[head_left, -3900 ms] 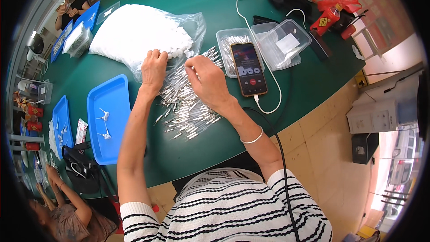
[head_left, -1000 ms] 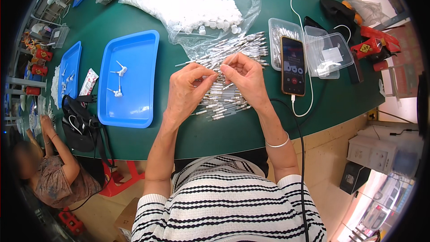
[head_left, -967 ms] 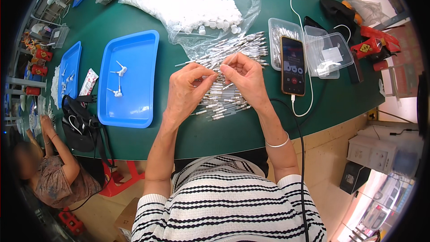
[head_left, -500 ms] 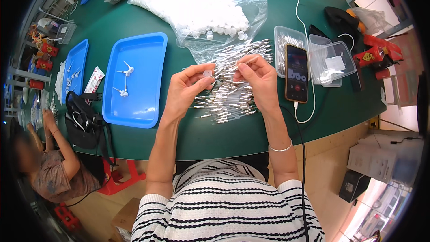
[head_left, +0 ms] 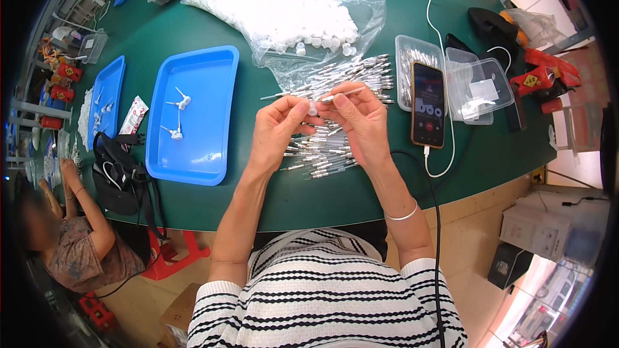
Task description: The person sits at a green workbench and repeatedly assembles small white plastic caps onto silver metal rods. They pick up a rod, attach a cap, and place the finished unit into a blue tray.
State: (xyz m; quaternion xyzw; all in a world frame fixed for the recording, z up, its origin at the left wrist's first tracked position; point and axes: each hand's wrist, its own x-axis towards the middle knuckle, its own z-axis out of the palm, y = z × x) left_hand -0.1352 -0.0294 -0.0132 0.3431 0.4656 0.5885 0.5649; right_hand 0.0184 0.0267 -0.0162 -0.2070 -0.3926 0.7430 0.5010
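Between the thumb and fingers of my left hand [head_left: 278,130] is a small white plastic cap [head_left: 313,109]. My right hand [head_left: 363,121] pinches a thin, pale rod [head_left: 349,92], its tip pointing left at the cap. The two hands almost meet, and I cannot tell whether rod and cap touch. Under and around them lies a loose pile of slim metal-and-clear rods [head_left: 325,164]. Just beyond sits an opened clear bag [head_left: 367,16] spilling many white caps [head_left: 322,42]. To the left, a blue tray [head_left: 193,164] holds two white pieces with thin rods sticking out.
A phone [head_left: 427,106] on a white cable leans on a clear box of rods [head_left: 412,48] at right, beside empty-looking clear containers [head_left: 480,93]. Leftward are a black bag [head_left: 119,177], a smaller blue tray [head_left: 116,80] and a seated co-worker [head_left: 90,245].
My hands have come together: the left moved right with the cap, the right moved slightly left with the rod, bringing the rod's tip to the cap.
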